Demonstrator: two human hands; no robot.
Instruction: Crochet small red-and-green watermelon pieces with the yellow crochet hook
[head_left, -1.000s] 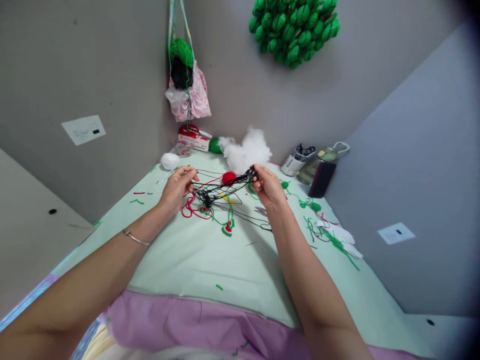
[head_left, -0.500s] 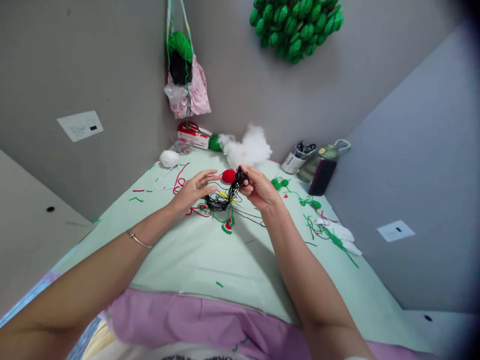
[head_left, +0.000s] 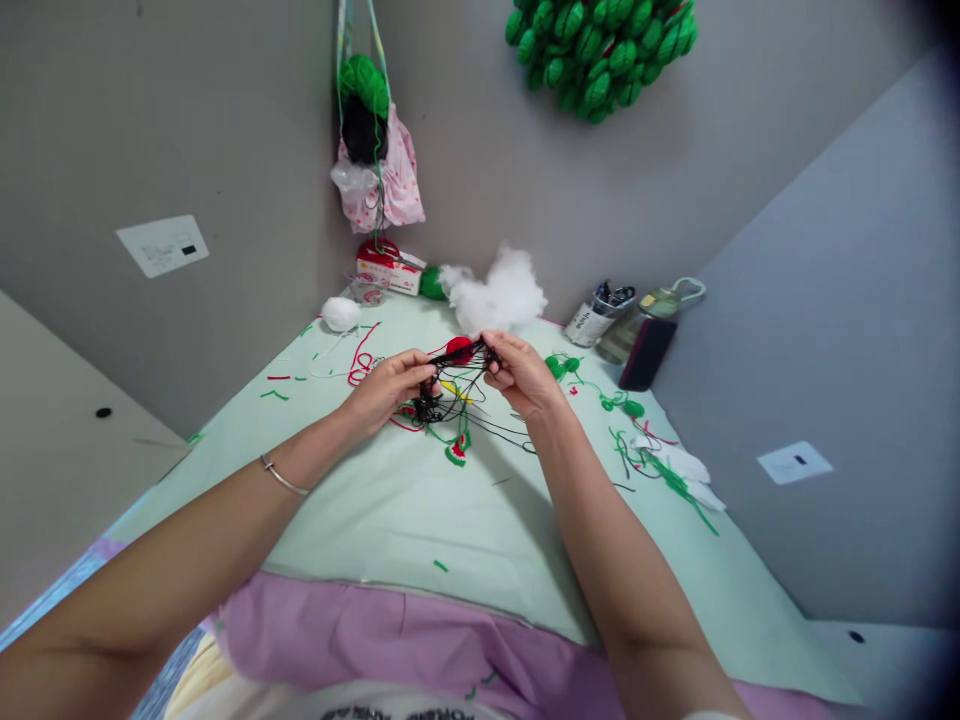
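A loose tangle of black yarn (head_left: 450, 375) is stretched between my two hands above the table. My left hand (head_left: 394, 388) pinches its left side, and my right hand (head_left: 521, 372) grips the upper right end with the fingers closed. Just behind the yarn is a red yarn ball (head_left: 459, 348), partly covered by black strands. Something yellow and thin (head_left: 454, 390) shows through the strands. Below lies a small crocheted watermelon slice (head_left: 455, 450) in red, white and green. A black strand trails right, under my right wrist.
White stuffing (head_left: 499, 295) is heaped at the back, beside a box (head_left: 390, 272) with red-handled scissors (head_left: 381, 250). A white yarn ball (head_left: 341, 314) sits left; a pen cup (head_left: 590, 325), bottle (head_left: 660, 302) and phone (head_left: 647, 354) stand right. Green scraps (head_left: 671, 480) lie rightward.
My left hand has moved right and closed on the black yarn, which now spans both hands. My right hand keeps its hold in about the same place.
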